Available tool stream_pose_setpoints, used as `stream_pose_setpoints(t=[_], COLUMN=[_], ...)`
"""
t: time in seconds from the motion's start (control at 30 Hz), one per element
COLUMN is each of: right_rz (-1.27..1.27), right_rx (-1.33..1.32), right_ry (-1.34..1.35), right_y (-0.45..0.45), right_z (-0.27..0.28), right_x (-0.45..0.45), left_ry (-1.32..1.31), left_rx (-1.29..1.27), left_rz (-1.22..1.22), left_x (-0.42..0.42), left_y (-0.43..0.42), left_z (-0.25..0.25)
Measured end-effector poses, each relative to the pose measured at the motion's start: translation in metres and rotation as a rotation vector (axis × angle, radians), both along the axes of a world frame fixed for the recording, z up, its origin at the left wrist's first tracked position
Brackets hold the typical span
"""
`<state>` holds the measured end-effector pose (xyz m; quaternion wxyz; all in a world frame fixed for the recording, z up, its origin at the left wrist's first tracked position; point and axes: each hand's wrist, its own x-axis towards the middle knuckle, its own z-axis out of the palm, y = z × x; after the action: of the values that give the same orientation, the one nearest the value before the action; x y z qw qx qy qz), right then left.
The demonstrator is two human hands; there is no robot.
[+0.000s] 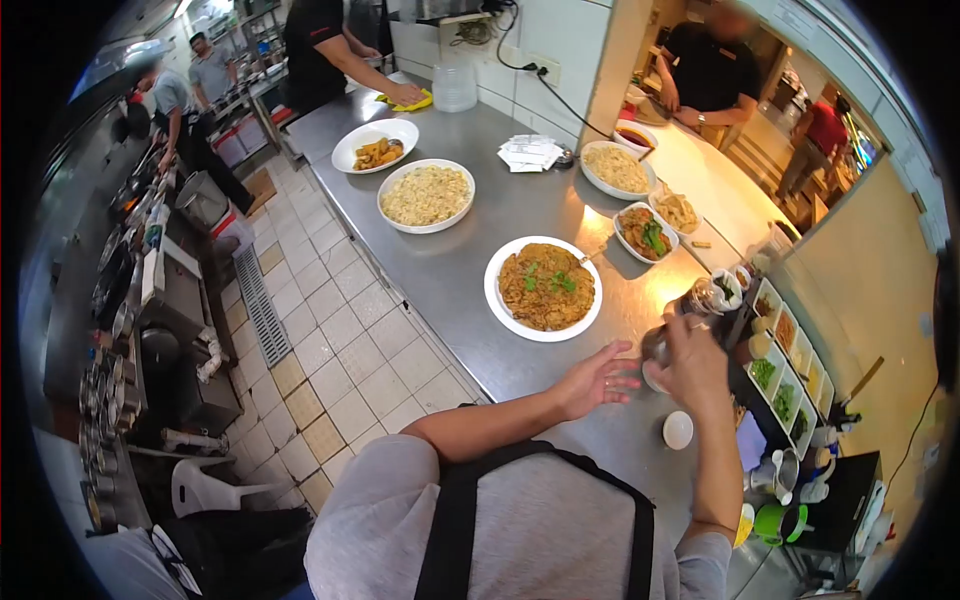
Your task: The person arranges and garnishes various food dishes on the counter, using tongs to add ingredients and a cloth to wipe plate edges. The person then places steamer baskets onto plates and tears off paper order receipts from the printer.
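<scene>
My left hand (603, 382) is held over the steel counter with its fingers spread and nothing in them. To its right, my right hand (697, 358) is closed around a small greyish container (655, 347), which is blurred and partly hidden by the fingers. A small white cup (677, 430) stands on the counter just below the right hand. Beyond my hands lies a white oval plate (494, 303) bearing a browned, omelette-like dish (543, 287) topped with green leaves. Dark-lidded jars (700, 296) stand close behind the right hand.
Farther along the counter (450, 270) are a plate of fried rice (427, 195) and a bowl (343, 157) with brown food. Several filled dishes line the pass shelf. Garnish trays (785, 400) stand at right. A co-worker's hand (407, 94) presses a yellow cloth (425, 101).
</scene>
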<state>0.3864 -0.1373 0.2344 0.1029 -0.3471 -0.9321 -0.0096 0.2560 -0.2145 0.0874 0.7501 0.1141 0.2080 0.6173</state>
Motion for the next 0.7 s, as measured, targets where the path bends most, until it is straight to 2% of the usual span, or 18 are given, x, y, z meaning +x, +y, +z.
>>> stream_pose_setpoints(t=[0.1, 0.17, 0.2, 0.23, 0.27, 0.33, 0.43, 0.53, 0.63, 0.7], right_rz=[0.087, 0.039, -0.003, 0.006, 0.021, 0.082, -0.041, -0.166, -0.313, -0.519], right_rx=[-0.142, -0.206, -0.277, -0.284, -0.281, -0.061, -0.017, -0.153, -0.084, -0.061], right_ry=[-0.024, 0.019, 0.066, 0.105, 0.146, 0.278, 0.175, 0.29, 0.508, 0.517], right_y=[-0.042, -0.052, -0.052, -0.053, -0.055, -0.066, -0.079, -0.086, -0.089, -0.085], right_z=[-0.01, -0.028, -0.037, -0.045, -0.053, -0.079, -0.095, -0.1, -0.094, -0.104], right_x=[0.007, 0.024, 0.036, 0.047, 0.059, 0.078, 0.105, 0.125, 0.157, 0.188], left_ry=[-0.106, -0.02, -0.128, -0.102, -0.023, 0.007, 0.099, 0.117, 0.088, 0.092], left_rx=[0.047, -0.004, 0.032, -0.005, -0.006, -0.063, -0.153, -0.125, -0.107, -0.075], left_rz=[-0.079, -0.124, -0.241, -0.233, -0.278, -0.344, -0.425, -0.508, -0.551, -0.587], left_x=[0.021, 0.03, 0.034, 0.041, 0.043, 0.052, 0.079, 0.093, 0.104, 0.111], left_y=[-0.002, -0.017, -0.01, -0.012, -0.017, -0.018, -0.021, -0.015, -0.009, -0.006], left_z=[0.011, 0.011, -0.022, -0.019, -0.013, -0.027, -0.012, -0.023, -0.026, -0.023])
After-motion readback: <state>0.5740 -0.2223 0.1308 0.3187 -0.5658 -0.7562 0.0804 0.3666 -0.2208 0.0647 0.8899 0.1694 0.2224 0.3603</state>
